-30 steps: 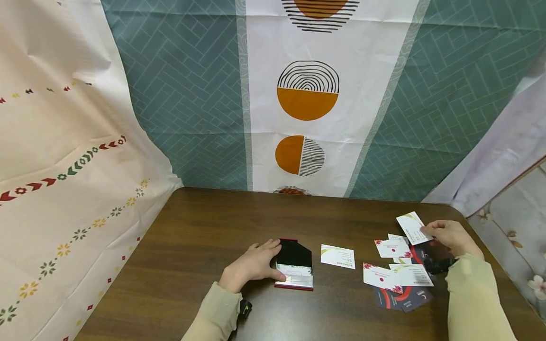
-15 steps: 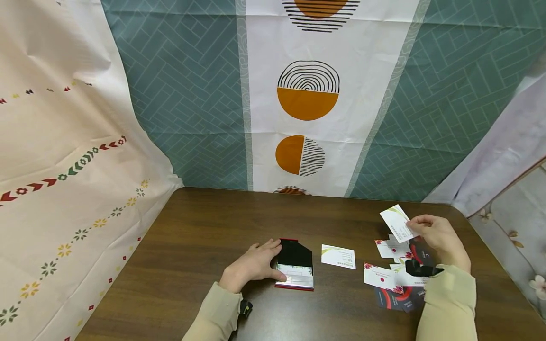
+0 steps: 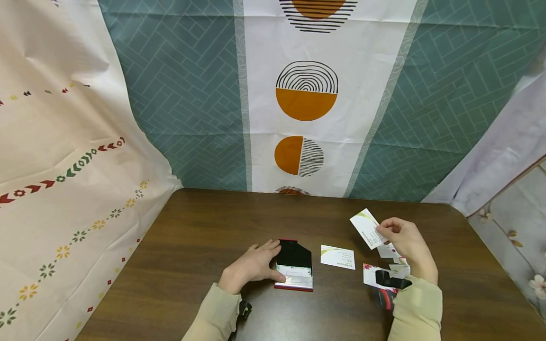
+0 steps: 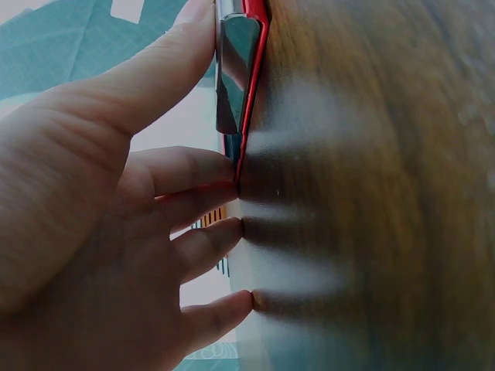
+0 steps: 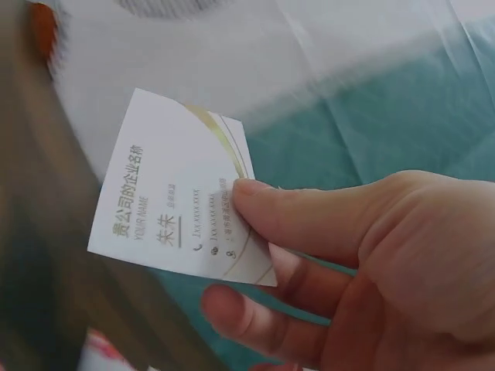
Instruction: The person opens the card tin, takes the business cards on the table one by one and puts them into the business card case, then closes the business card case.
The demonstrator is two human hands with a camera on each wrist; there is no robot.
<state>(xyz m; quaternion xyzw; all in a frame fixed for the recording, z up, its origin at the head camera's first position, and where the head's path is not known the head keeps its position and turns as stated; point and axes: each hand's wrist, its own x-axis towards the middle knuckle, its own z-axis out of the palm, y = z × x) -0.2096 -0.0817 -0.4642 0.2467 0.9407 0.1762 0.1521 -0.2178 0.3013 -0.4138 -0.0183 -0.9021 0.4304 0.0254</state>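
My right hand [image 3: 405,241] pinches a white business card [image 3: 368,229] between thumb and fingers, above the table and clear of the other cards. In the right wrist view, the card [image 5: 170,193] shows printed text and a gold-green curve. The thumb lies on its face, with fingers behind. An open card case [image 3: 294,253], red outside and black inside, lies on the table with a card in its silvery pocket. My left hand [image 3: 251,265] rests at the case's left side, fingers spread. Its thumb touches the pocket, and its fingertips [image 4: 232,232] touch the table and the case's edge.
A single white card [image 3: 337,257] lies right of the case. Further right are several scattered white-and-red cards [image 3: 372,277] and dark cards [image 3: 386,298], partly hidden by my right hand and wrist strap. Patterned cloth [image 3: 304,109] hangs behind the brown table [image 3: 239,213].
My right hand has carried the pinched white card leftward, from over the scattered cards toward the single card. My left hand and the case have stayed in place.
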